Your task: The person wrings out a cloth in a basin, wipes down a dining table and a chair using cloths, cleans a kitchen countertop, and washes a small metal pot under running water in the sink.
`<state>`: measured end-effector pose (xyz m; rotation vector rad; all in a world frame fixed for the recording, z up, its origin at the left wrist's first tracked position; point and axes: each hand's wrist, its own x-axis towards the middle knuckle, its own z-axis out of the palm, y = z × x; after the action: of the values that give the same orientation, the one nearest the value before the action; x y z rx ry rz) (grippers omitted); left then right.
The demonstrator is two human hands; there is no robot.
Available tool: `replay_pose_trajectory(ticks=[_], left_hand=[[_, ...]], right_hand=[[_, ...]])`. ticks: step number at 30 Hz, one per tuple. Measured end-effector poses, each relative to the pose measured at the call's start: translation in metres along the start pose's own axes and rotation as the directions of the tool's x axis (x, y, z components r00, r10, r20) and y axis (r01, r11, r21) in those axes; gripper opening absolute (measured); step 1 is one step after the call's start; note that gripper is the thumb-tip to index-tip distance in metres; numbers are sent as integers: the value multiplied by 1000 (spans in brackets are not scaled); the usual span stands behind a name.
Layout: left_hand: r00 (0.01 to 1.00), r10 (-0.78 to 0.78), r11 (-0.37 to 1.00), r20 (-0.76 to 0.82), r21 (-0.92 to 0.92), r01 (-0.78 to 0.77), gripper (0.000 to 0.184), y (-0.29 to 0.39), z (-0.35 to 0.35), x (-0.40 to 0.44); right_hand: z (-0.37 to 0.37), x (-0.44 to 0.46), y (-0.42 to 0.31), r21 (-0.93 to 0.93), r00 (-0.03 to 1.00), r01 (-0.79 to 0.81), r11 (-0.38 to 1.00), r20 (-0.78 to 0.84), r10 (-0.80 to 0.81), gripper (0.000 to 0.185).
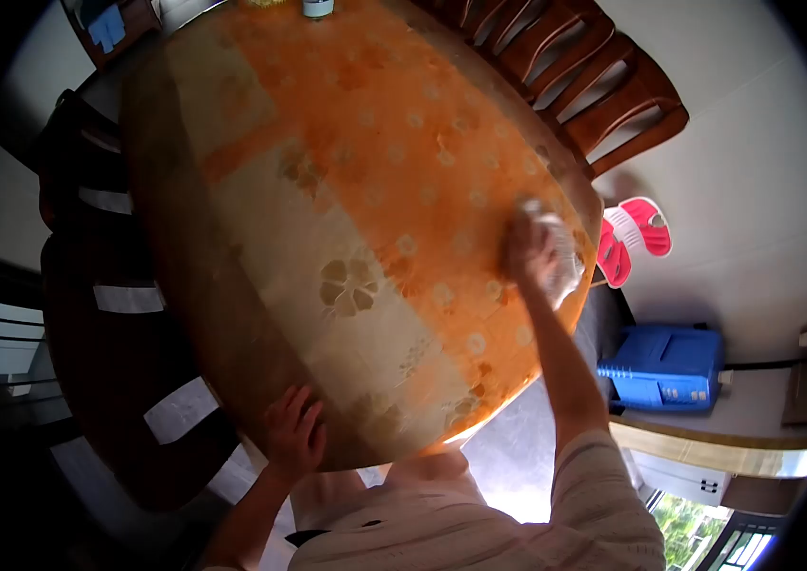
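An oval table point(260, 238) with an orange, cream and brown flower-patterned cover fills the middle of the view. My right hand point(532, 249), smeared by motion, is on a crumpled white cloth point(567, 262) near the table's right edge. The cloth lies against the tabletop, partly hidden under the fingers. At the near left edge, my left hand point(295, 433) rests on the table with its fingers stretched out and nothing in it.
Wooden chairs point(622, 100) line the far right side, and dark chairs point(118, 381) the left. A bottle point(318, 8) stands at the table's far end. Pink-and-white slippers point(637, 233) and a blue case point(670, 366) are on the right.
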<state>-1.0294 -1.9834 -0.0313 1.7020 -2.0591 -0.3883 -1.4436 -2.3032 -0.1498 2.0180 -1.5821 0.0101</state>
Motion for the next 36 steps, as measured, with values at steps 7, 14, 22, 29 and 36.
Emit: replay_pose_trajectory(ticks=[7,14,22,29,36], left_hand=[[997,-59,969,44,242,47,41,8,5,3],[993,-104,952,56,294,83,44,7,12,3],[984,-150,947,100,301,113,51,7,10,2],[989,-137,949,53,292,115,51,9,8,4],[988,-157,961,9,231,151,46,9,3,0]], right_hand=[[-218,-11,-117,833,616,375,406,104,-781,48],[28,178,66,468,915,-205,860,403,-1,56],[-76,263,-205,721,859,394,570,-69,-507,45],[-139,99,-116,797,489,590,128,-227,-842,47],[-95,202,-109,773,856,363,520,-58,-513,46]])
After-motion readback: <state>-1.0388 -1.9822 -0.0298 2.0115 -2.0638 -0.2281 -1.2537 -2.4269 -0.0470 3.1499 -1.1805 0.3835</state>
